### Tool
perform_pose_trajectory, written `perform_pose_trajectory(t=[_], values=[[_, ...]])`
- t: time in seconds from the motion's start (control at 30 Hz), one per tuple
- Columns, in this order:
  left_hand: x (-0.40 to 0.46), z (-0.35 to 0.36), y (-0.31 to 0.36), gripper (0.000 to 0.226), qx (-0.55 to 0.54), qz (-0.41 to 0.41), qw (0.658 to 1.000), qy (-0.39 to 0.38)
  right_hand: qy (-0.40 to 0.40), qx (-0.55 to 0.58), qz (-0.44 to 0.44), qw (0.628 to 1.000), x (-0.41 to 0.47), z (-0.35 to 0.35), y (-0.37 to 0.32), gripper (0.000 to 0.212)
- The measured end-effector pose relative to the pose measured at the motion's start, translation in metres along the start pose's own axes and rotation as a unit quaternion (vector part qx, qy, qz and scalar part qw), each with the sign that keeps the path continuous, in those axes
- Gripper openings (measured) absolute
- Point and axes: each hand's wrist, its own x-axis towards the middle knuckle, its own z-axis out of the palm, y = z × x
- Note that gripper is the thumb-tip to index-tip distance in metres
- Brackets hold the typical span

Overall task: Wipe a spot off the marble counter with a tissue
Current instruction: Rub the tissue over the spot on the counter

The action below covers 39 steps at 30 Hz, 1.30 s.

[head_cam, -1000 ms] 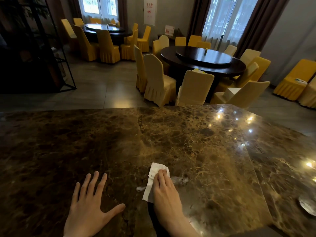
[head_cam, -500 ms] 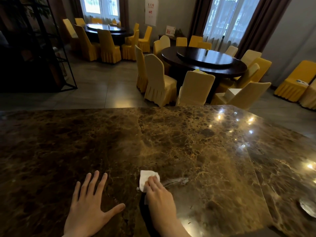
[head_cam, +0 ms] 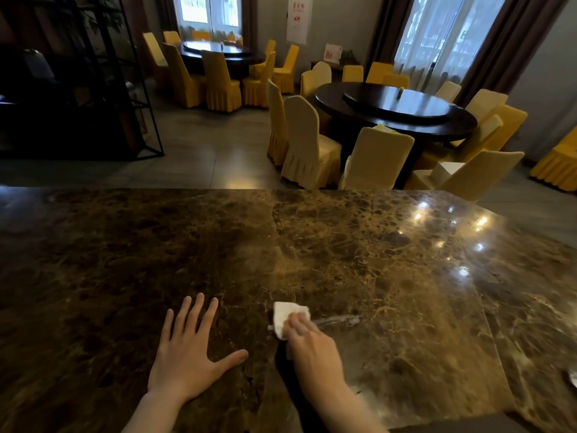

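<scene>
Restaurant banquet hall: round dining tables [head_cam: 396, 110], cloth-covered chairs [head_cam: 307, 142].

Dim room, daylight only thru the curtained windows [head_cam: 443, 42] at the back, ceiling lamps glaring as white spots on the polished marble counter [head_cam: 452, 226] at right, left side w/ the black shelf [head_cam: 78, 89] near black, right hand [head_cam: 312, 345] motion-blurred, straight edges bowed by wide-angle lens.

White tissue [head_cam: 285, 315] (crumpled) on marble counter [head_cam: 343, 260]
</scene>
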Motion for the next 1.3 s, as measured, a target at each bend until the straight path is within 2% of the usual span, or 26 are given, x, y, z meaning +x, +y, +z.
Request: perform_pose_trajectory(t=[0.13, 0.23, 0.3, 0.37, 0.43, 0.5, 0.6, 0.7, 0.83, 0.93, 1.1, 1.17, 1.23, 1.3], values=[[-0.001, 0.001, 0.001, 0.124, 0.0, -0.002, 1.0, 0.01, 0.038, -0.002, 0.115, 0.993, 0.001, -0.014, 0.038, 0.025], [-0.001, 0.002, 0.0, 0.124, -0.005, 0.004, 1.0, 0.013, 0.003, 0.002, 0.1, 0.995, 0.007, -0.018, 0.027, 0.017], [0.001, 0.002, -0.002, 0.124, -0.01, 0.006, 1.0, 0.013, 0.004, 0.08, 0.096, 0.992, 0.009, -0.024, 0.016, 0.012], [0.002, 0.002, -0.002, 0.124, -0.014, 0.007, 1.0, 0.017, 0.05, 0.217, 0.166, 0.961, 0.014, -0.034, 0.018, 0.013], [0.001, 0.003, -0.001, 0.124, -0.01, 0.005, 1.0, 0.018, 0.136, 0.311, 0.27, 0.901, 0.02, -0.045, 0.036, 0.019], [0.0, 0.003, -0.001, 0.124, -0.01, 0.003, 1.0, 0.021, 0.173, 0.343, 0.346, 0.856, 0.023, -0.052, 0.061, 0.022], [0.0, 0.003, -0.001, 0.125, -0.022, 0.002, 0.999, 0.024, 0.205, 0.325, 0.398, 0.833, 0.019, -0.055, 0.101, 0.023], [0.0, 0.002, -0.001, 0.125, -0.03, 0.002, 0.999, 0.026, 0.202, 0.24, 0.398, 0.862, 0.011, -0.051, 0.12, 0.019], [0.001, 0.002, 0.0, 0.126, -0.029, 0.0, 0.999, 0.028, 0.15, 0.177, 0.335, 0.913, 0.003, -0.034, 0.11, 0.025], [0.0, 0.002, 0.0, 0.125, -0.03, -0.001, 0.999, 0.029, 0.119, 0.16, 0.253, 0.947, -0.002, -0.026, 0.1, 0.021], [0.0, 0.002, 0.0, 0.126, -0.027, 0.001, 0.999, 0.026, 0.052, 0.105, 0.104, 0.988, -0.021, -0.024, 0.094, 0.044], [0.0, 0.002, 0.0, 0.126, -0.031, 0.002, 0.999, 0.029, 0.038, 0.064, 0.072, 0.995, -0.028, -0.026, 0.098, 0.047], [0.0, 0.001, 0.001, 0.126, -0.037, 0.001, 0.999, 0.03, 0.053, 0.048, 0.107, 0.992, -0.03, -0.03, 0.107, 0.045], [-0.001, 0.001, 0.001, 0.125, -0.028, -0.001, 0.999, 0.026, 0.082, 0.054, 0.193, 0.976, -0.026, -0.031, 0.111, 0.044]])
